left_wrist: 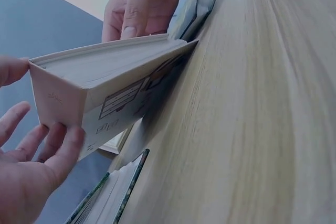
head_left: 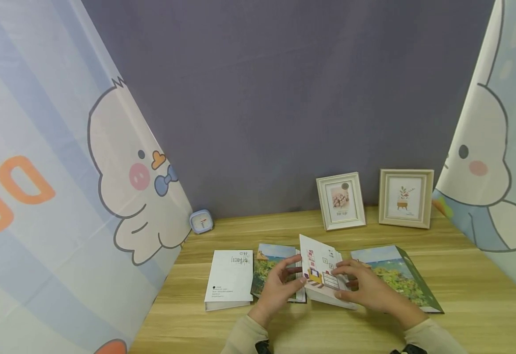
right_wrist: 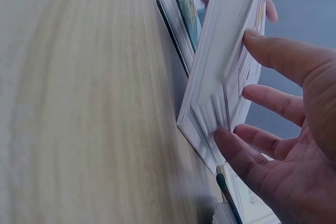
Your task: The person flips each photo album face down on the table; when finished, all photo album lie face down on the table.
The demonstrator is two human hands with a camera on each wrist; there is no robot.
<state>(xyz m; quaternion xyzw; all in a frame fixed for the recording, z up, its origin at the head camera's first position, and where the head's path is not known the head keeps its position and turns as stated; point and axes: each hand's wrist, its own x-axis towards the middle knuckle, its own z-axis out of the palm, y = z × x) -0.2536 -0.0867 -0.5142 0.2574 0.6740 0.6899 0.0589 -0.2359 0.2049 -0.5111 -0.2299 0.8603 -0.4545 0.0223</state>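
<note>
Book (head_left: 322, 255) with the doodled cover sits tilted above the desk (head_left: 483, 300) between two seaside-cover books (head_left: 262, 273), left hand (head_left: 275, 285) fingers gripping its spine, right hand (head_left: 368, 290) pinching the page side, so imo it's mid-handling and next calls for keeping both grips steady.

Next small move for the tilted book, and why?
I'd probably ease the book down level: its spine is raised in the left hand's grip, while the right hand is at the lower, opposite edge.
</note>
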